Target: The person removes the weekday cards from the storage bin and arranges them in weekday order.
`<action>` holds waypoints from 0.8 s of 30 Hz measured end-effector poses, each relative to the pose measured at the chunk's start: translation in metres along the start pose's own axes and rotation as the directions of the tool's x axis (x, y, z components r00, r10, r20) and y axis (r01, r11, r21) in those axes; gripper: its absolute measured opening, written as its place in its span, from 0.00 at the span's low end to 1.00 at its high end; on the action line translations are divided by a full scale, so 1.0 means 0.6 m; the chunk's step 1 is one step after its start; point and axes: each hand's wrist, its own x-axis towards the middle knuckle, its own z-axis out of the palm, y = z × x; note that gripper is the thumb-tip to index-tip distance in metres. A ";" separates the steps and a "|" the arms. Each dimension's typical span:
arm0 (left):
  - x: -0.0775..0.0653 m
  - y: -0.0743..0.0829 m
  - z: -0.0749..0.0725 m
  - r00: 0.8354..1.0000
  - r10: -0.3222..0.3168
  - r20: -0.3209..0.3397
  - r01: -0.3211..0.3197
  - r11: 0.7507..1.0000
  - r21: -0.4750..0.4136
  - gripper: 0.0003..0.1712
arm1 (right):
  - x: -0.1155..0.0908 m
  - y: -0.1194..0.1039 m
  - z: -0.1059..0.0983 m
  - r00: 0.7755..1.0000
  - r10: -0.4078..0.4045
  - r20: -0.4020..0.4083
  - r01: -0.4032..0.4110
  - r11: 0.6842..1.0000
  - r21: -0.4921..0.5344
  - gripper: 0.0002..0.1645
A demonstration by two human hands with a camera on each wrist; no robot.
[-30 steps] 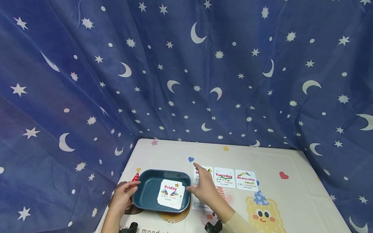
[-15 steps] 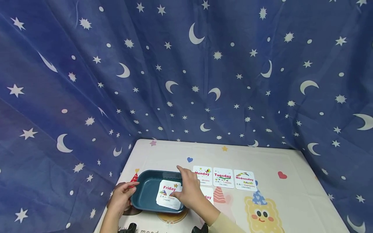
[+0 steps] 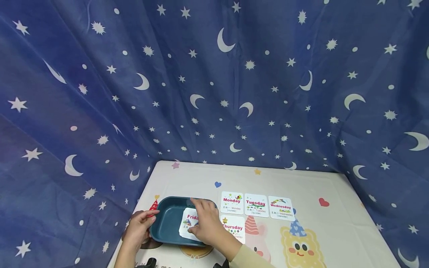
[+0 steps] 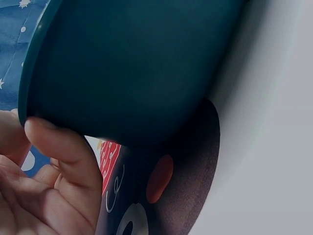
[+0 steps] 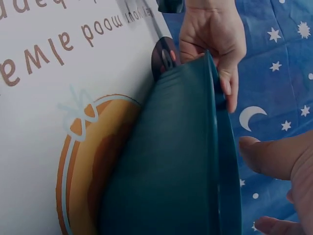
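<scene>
A dark teal tray [image 3: 167, 220] with raised sides sits on the table's left part. My left hand [image 3: 135, 227] pinches its left rim between thumb and fingers, which the left wrist view shows close up on the tray wall [image 4: 122, 73]. Inside the tray, at its right side, lies a small stack of white cards with a Friday card [image 3: 188, 223] on top. My right hand [image 3: 208, 225] is over that stack, thumb and fingers spread apart, covering its right part. In the right wrist view the right thumb [image 5: 271, 156] shows above the tray's rim.
Right of the tray, Monday [image 3: 232, 203], Tuesday [image 3: 256, 205] and Wednesday [image 3: 282, 208] cards lie in a row. A Thursday card [image 3: 234, 227] lies below Monday, partly behind my right forearm. A blue star-and-moon curtain [image 3: 214, 93] hangs behind the table.
My right hand has moved left from over the Monday and Thursday cards to above the Friday card, uncovering them. The left hand stays at the tray's rim.
</scene>
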 end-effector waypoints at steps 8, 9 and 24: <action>0.001 -0.001 0.000 1.000 0.010 0.001 -0.010 1.000 0.002 0.20 | 0.009 -0.003 0.019 0.999 0.023 0.049 -0.018 0.996 -0.087 0.65; 0.000 -0.001 -0.001 1.000 0.011 0.002 -0.011 1.000 0.001 0.20 | 0.010 -0.004 0.022 0.998 0.032 0.059 -0.027 0.995 -0.091 0.65; 0.001 -0.001 -0.001 1.000 0.009 -0.006 -0.009 1.000 -0.010 0.19 | 0.017 -0.008 0.036 0.986 0.109 0.128 -0.081 0.975 -0.209 0.66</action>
